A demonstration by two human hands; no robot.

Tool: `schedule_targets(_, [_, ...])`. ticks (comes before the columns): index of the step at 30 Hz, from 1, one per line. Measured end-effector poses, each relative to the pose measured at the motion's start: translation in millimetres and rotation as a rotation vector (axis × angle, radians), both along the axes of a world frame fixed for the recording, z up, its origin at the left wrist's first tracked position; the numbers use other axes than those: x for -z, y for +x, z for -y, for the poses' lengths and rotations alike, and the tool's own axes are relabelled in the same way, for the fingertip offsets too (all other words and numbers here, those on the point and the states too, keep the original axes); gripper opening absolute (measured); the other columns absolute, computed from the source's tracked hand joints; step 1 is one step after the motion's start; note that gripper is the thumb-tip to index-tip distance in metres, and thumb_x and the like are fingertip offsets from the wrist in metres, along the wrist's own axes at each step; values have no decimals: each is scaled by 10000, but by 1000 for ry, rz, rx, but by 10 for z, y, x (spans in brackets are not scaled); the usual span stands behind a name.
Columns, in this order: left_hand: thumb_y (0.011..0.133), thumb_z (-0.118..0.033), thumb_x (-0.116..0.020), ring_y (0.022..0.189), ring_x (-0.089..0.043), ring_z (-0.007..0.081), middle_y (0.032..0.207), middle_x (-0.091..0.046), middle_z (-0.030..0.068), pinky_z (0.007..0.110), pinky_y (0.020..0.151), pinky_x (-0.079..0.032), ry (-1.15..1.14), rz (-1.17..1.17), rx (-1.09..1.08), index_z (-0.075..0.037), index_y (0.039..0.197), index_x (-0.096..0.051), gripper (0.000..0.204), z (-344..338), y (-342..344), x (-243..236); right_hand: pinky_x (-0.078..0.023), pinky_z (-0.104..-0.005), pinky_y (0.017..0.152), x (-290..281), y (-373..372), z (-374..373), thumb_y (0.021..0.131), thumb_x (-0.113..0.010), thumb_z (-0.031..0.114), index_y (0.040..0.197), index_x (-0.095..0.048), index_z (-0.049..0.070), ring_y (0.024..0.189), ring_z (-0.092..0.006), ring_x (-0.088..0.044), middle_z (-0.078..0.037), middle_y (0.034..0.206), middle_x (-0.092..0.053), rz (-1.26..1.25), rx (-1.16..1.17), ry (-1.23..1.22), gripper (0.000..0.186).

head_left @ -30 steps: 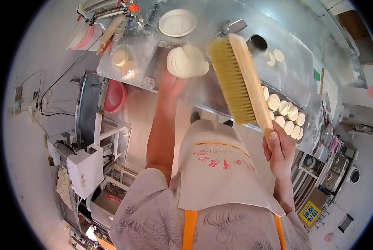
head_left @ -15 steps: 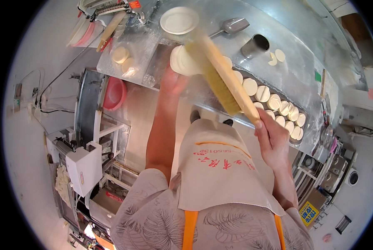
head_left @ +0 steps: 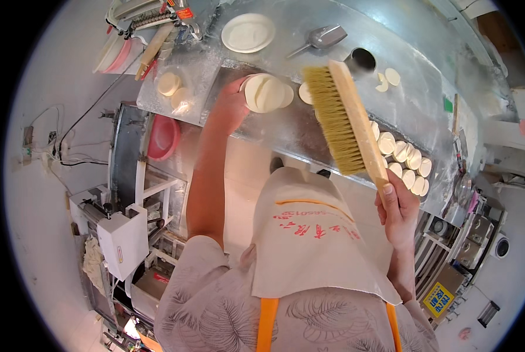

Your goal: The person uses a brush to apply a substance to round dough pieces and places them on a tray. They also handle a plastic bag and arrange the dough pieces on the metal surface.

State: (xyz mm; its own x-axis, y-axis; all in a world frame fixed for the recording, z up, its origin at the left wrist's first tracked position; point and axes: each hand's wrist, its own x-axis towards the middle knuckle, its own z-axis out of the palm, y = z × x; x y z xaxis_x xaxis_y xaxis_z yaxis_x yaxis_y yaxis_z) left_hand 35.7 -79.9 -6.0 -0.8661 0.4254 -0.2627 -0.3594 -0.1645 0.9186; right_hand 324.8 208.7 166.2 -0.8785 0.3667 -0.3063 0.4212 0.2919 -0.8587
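Bristle brush (head_left: pixel 351 120) fills right hand (head_left: pixel 398 208), fingers wrapped; half-curled left hand (head_left: pixel 234 100) holds dough discs (head_left: pixel 265 94), bare metal (head_left: pixel 268 126) toward worktable edge (head_left: pixel 292 151) at six o'clock.

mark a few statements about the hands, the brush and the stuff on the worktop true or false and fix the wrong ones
1. The right hand grips a wooden-backed brush. True.
2. The left hand holds a grey scoop. False: the left hand holds a fanned stack of pale rounds; the grey scoop lies on the worktop.
3. The white plate lies left of the scoop. True.
4. The bristles face right. False: the bristles face left.
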Motion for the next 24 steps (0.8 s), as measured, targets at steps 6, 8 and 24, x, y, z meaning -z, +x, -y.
schedule_targets(6, [1043,-243,-650,915,-663,91,1009,-756,50,288,811,-517,-484,-105,-5,13,1183,-756,310,189,96,-219,-374,-208,485,232,48,-121,1143,-553,274,1413,-675,38,534,-22,-447,23,711,-563,45,126,-7,379])
schedule_targets(8, [1041,-262,-659,896,-664,89,997,-758,51,306,802,-524,-584,-89,-8,14,1185,-759,327,306,87,-14,-382,-215,488,305,63,-144,1140,-560,280,1406,-680,39,536,-25,-454,23,709,-567,65,130,3,378])
schedule_targets(24, [1093,-262,-638,1115,-724,218,1239,-734,136,352,999,-583,-117,272,-361,65,1332,-650,405,1058,880,305,-558,-377,603,1499,-583,89,995,-732,240,1375,-705,156,704,-258,-696,-83,912,-730,-273,-546,418,390])
